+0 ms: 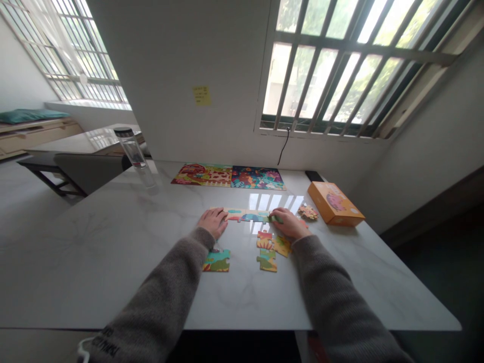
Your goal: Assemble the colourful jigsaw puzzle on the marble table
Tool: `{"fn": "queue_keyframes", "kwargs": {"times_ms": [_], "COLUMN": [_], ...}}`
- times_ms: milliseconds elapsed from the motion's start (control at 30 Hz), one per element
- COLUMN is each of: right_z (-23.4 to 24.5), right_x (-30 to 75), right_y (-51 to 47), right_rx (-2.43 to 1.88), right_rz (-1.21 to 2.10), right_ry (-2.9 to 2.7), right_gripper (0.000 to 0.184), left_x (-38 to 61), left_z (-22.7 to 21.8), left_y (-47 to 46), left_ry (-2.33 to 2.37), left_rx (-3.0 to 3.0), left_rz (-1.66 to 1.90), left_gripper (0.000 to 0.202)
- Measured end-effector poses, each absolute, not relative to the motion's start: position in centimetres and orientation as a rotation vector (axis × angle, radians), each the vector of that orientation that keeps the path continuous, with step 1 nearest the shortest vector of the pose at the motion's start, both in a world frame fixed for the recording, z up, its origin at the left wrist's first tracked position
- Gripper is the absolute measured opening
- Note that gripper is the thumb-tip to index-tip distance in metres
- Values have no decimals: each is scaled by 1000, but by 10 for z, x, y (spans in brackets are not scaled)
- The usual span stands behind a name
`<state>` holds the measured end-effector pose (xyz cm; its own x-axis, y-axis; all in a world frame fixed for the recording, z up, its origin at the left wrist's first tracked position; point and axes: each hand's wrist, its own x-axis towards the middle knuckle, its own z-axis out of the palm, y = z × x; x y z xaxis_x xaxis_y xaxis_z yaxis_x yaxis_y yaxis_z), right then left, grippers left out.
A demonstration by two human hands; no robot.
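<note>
A joined strip of jigsaw puzzle (246, 216) lies across the white table between my hands. My left hand (214, 222) rests on its left end with the fingers laid flat. At the strip's right end, my right hand (289, 223) has its fingers closed on a green puzzle piece (276, 218). Nearer to me, a teal and green puzzle section (218, 261) sits below my left wrist. A red and yellow piece (265, 241), a green and yellow piece (268, 261) and a yellow piece (282, 245) lie beside my right wrist.
A pile of puzzle pieces (308, 212) lies beside an orange box (336, 203) on the right. Two picture sheets, a farm scene (204, 175) and a dark blue scene (257, 178), lie along the wall. A glass bottle (131, 148) stands at the far left. A black object (313, 176) sits behind the box.
</note>
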<state>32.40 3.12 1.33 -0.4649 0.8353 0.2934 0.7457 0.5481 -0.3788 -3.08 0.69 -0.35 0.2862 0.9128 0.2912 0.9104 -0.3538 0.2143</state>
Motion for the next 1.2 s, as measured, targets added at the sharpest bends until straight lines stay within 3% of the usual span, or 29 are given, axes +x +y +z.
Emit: {"fn": "queue_keyframes", "kwargs": {"times_ms": [867,1200], "right_z": [14,23], "right_x": [276,289], "right_y": [18,1], "right_rx": [-1357,-1472], "right_rz": [-3,-24], "right_ry": [-2407,-2300], "right_gripper": [32,43], "left_x": [-55,-87], "left_z": [-17,-18], "left_y": [17,30], "left_ry": [1799,1697], "left_rx": [2548,2405], "left_rz": [608,901], "left_gripper": [36,36]}}
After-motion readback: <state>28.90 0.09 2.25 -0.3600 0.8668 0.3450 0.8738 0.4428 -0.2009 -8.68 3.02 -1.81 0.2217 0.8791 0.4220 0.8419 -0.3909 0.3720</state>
